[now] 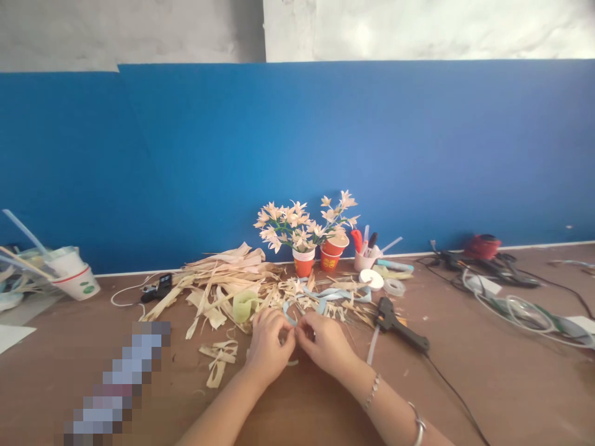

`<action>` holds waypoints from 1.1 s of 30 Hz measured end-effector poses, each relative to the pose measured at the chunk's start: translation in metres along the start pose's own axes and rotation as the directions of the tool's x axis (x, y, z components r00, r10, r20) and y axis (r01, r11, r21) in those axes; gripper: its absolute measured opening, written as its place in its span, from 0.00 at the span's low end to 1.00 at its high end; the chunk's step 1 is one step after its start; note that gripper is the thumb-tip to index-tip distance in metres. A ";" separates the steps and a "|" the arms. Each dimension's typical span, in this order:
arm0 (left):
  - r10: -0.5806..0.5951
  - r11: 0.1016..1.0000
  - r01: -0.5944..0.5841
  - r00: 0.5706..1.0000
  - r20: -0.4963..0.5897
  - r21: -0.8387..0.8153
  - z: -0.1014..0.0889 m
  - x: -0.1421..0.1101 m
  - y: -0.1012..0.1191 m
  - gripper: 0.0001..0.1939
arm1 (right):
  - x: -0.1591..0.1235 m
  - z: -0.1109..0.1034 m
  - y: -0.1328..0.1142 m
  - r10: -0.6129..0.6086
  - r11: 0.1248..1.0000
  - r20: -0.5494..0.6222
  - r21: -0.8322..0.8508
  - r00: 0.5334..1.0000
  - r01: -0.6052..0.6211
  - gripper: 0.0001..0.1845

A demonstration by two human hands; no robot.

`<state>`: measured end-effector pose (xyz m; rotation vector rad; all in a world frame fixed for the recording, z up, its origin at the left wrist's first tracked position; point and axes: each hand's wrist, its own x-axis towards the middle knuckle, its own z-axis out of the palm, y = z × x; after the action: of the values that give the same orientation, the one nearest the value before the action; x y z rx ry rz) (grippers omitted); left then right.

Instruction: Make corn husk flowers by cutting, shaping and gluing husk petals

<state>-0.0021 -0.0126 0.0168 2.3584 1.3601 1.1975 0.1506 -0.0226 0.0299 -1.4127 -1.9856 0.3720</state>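
Observation:
Above the near middle of the table, my left hand (269, 344) and my right hand (325, 341) meet fingertip to fingertip. Each is closed in a pinch of thumb and forefinger. Whatever lies between the fingertips is too small to make out. Just beyond them spreads a heap of dry, pale husk strips (223, 272), with a light blue strip (344, 294) curling through it. A green roll of tape (245, 306) stands behind my left hand. To the right of my right hand rests a black glue gun (400, 329) with a clear stick beneath it.
Behind the heap, pale artificial flowers (283, 218) stand in red paper cups (304, 266). A pink cup (365, 260) holds pens. Cables (525, 313) lie at right, a tilted white cup (79, 284) at left. A blue panel (297, 142) closes the back.

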 end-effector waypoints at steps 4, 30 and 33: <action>-0.025 0.999 0.026 0.999 -0.039 0.019 0.001 0.001 0.003 0.08 | -0.001 0.005 -0.004 0.023 0.999 -0.067 -0.046 0.997 -0.026 0.05; -0.026 0.998 0.021 0.998 0.064 0.064 -0.006 0.002 0.001 0.04 | 0.000 0.006 0.009 -0.031 0.993 -0.022 0.115 0.999 0.033 0.08; -0.006 0.997 -0.001 0.996 0.084 0.078 -0.005 0.002 0.001 0.06 | 0.000 0.003 0.008 -0.053 0.995 -0.033 0.081 0.998 0.055 0.08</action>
<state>-0.0045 -0.0133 0.0219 2.4288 1.4067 1.0504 0.1539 -0.0193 0.0230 -1.3038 -1.9569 0.4005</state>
